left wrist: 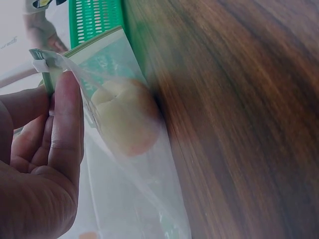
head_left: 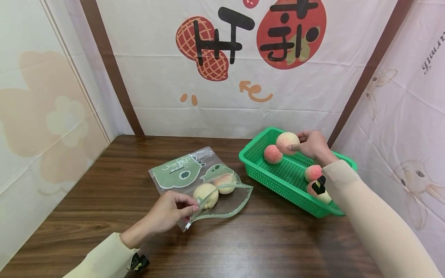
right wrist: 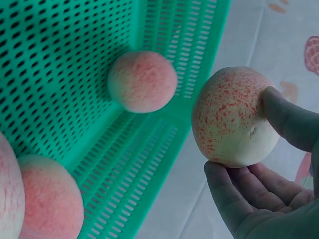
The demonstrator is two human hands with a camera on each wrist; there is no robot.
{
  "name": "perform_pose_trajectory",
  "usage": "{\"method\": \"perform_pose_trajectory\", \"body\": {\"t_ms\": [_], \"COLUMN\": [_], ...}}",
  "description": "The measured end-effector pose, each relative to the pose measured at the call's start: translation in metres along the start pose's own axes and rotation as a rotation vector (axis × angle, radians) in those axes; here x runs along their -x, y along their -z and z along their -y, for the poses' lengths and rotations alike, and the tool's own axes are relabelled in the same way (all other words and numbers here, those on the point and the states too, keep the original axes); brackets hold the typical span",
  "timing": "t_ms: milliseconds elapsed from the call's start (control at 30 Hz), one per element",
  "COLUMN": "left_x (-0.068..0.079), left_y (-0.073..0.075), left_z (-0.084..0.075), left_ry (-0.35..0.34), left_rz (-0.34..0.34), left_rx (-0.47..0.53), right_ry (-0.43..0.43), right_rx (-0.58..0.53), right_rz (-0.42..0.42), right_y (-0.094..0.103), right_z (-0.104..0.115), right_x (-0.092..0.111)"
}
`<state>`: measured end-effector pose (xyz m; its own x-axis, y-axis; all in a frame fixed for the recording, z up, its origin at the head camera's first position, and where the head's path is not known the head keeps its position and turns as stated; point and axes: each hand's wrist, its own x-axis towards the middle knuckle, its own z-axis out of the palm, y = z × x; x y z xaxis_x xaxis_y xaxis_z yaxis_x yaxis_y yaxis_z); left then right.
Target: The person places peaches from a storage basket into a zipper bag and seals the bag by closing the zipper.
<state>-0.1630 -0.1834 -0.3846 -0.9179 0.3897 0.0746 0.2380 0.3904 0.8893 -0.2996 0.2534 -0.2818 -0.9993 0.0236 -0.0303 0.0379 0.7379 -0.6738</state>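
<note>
My right hand [head_left: 311, 146] grips a pale yellow peach [right wrist: 237, 117] speckled with red, raised over the green basket [head_left: 269, 185]. In the right wrist view the thumb lies on one side of the fruit and the fingers on the other. My left hand [head_left: 170, 210] pinches the rim of a clear zip bag [head_left: 222, 210] beside its white slider [head_left: 188, 225]. The bag lies on the table with its mouth parted toward the right, a green cartoon print on its far part. Inside it rest two peaches, a yellow one [head_left: 206, 195] and a pinker one [head_left: 225, 183] partly behind the print.
Several peaches stay in the basket: a red one [head_left: 272, 154] at its far left end, another [head_left: 313, 173] and more near my right sleeve. The dark wooden table [head_left: 271, 247] reaches back to a printed cloth wall [head_left: 156, 116].
</note>
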Motion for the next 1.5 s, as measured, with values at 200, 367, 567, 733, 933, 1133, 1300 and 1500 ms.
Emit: {"method": "perform_pose_trajectory", "body": {"t_ms": [200, 367, 567, 733, 933, 1133, 1300, 1500], "left_x": [0.000, 0.001, 0.001, 0.001, 0.001, 0.001, 0.001, 0.001], "left_y": [0.000, 0.000, 0.001, 0.001, 0.002, 0.002, 0.002, 0.003], "left_z": [0.001, 0.002, 0.001, 0.000, 0.000, 0.000, -0.001, -0.001], "left_ry": [-0.002, -0.007, -0.001, 0.002, 0.003, 0.005, 0.012, 0.007], "left_rz": [0.006, 0.008, 0.011, 0.011, 0.013, 0.010, 0.007, 0.003], "left_rx": [0.017, 0.027, 0.038, 0.035, 0.030, 0.026, 0.027, 0.013], "right_ry": [0.030, 0.061, 0.070, 0.077, 0.091, 0.113, 0.143, 0.172], "right_rx": [-0.049, -0.084, -0.128, -0.140, -0.163, -0.166, -0.194, -0.184], "right_rz": [-0.007, -0.003, 0.025, 0.047, 0.068, 0.078, 0.092, 0.104], "right_y": [-0.001, -0.003, -0.007, -0.011, -0.015, -0.021, -0.025, -0.031], "right_z": [0.006, 0.011, 0.019, 0.025, 0.028, 0.033, 0.038, 0.040], "right_x": [0.009, 0.017, 0.026, 0.036, 0.044, 0.054, 0.062, 0.070]}}
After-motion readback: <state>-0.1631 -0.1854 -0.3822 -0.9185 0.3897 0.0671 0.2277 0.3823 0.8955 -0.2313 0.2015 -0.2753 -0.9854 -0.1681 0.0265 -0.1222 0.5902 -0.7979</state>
